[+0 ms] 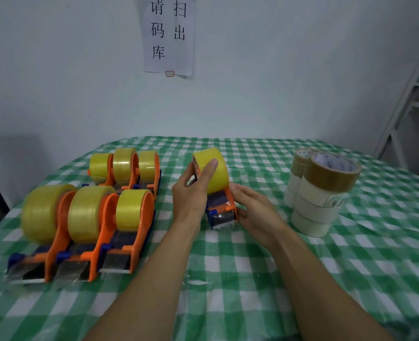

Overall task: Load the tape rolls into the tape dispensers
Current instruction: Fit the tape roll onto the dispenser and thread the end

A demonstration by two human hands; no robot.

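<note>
Left hand [193,190] is curled round glossy yellow tape roll [216,175], seated on orange plastic dispenser [224,206], mid-bench [228,279], green/white check cloth. Dispenser's front is gripped by right hand [252,212]. Brown & cream rolls [316,193] are stacked at rt.

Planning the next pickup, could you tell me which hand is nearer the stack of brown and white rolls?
Right. The right hand holds the dispenser just left of the stack; the left hand grips the yellow roll, farther left.
</note>
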